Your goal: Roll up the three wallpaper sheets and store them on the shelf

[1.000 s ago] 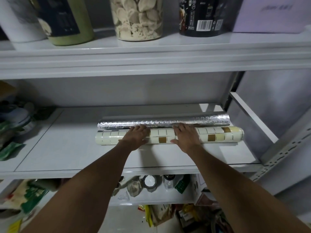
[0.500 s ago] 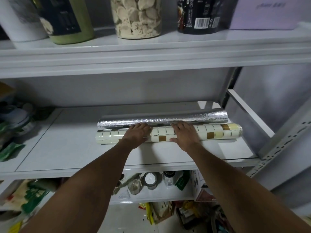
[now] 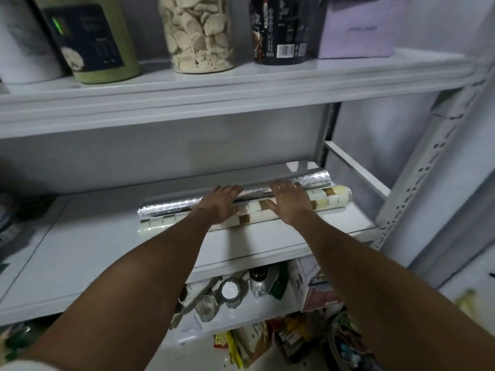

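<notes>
Two rolled wallpaper sheets lie side by side on the middle white shelf [image 3: 88,245]. The silver foil roll [image 3: 171,208] is at the back, the cream and gold tile-patterned roll [image 3: 329,198] in front of it. My left hand [image 3: 218,206] lies flat, palm down, across both rolls near their middle, fingers spread and reaching onto the foil roll. A little to the right, my right hand [image 3: 290,202] rests the same way on both rolls. Neither hand grips a roll. A third roll is not in view.
The shelf above holds a green canister [image 3: 99,41], a clear jar of pale dried pieces [image 3: 199,33], a black can [image 3: 281,28] and a lilac box [image 3: 359,28]. A perforated upright [image 3: 417,188] bounds the right side. Bottles and packets crowd the lower shelf [image 3: 235,290].
Both hands have slid farther back, from the tiled roll onto the foil roll. The rolls now sit deeper and slanted in the view; the camera has shifted.
</notes>
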